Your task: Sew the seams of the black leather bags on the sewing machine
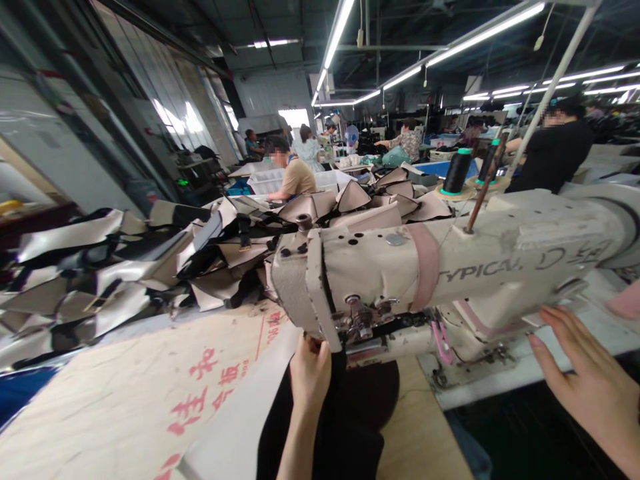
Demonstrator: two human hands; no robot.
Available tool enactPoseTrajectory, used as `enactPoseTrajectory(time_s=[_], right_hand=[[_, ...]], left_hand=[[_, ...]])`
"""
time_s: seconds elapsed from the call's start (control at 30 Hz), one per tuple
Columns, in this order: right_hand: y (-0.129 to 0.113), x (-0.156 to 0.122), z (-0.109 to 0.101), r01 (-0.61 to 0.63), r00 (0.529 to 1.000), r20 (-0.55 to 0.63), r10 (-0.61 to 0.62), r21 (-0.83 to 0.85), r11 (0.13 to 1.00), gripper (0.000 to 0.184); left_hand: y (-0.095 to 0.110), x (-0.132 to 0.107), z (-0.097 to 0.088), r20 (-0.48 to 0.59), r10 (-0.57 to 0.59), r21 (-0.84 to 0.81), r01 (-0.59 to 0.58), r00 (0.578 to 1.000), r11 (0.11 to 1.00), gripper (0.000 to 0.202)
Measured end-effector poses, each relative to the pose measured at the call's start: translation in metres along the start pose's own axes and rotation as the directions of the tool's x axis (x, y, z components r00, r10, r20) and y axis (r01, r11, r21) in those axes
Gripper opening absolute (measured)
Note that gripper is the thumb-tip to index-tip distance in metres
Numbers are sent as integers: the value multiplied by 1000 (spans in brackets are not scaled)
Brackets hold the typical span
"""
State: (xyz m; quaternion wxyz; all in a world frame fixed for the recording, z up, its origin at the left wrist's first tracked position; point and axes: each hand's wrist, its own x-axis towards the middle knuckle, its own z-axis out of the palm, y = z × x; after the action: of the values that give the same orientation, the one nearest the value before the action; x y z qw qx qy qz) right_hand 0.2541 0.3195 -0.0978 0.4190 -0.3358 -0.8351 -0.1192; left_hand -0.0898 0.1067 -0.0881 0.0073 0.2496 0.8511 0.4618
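A cream sewing machine (370,267) with a pink band around its arm stands in front of me. My left hand (311,373) is closed, its fingertips curled in under the machine's head near the needle area. What they pinch is hidden. Below that wrist lies a black sheet of material (277,427) with a pale grey face (235,427), draped over the wooden board. My right hand (585,380) is open, thumb and fingers apart, its fingertips close to a small pale lever (535,319) at the machine's pillar. I cannot tell whether they touch it.
Heaped beige and black sewn pieces (220,260) lie behind the wooden board (125,393), which has red writing. Black thread cones (457,175) stand behind the machine beside a rusty rod (486,187). Pink tweezers (441,341) are at the machine's lower arm. Several people work farther back.
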Motion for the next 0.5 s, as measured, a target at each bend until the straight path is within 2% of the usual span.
enactPoseTrajectory(time_s=[0.3,0.4,0.5], right_hand=[[3,0,2,5,1000,-21,-4,34,999,53],[5,-18,11,-27,999,-25,28,25,999,55],[9,-39,21,27,1000,8,-27,23,999,56]], left_hand=[[-3,3,1,-4,-17,-9,17,1000,1000,10],[-3,2,2,8,-17,-11,17,1000,1000,10],[-2,-1,1,7,-18,-12,18,1000,1000,11]])
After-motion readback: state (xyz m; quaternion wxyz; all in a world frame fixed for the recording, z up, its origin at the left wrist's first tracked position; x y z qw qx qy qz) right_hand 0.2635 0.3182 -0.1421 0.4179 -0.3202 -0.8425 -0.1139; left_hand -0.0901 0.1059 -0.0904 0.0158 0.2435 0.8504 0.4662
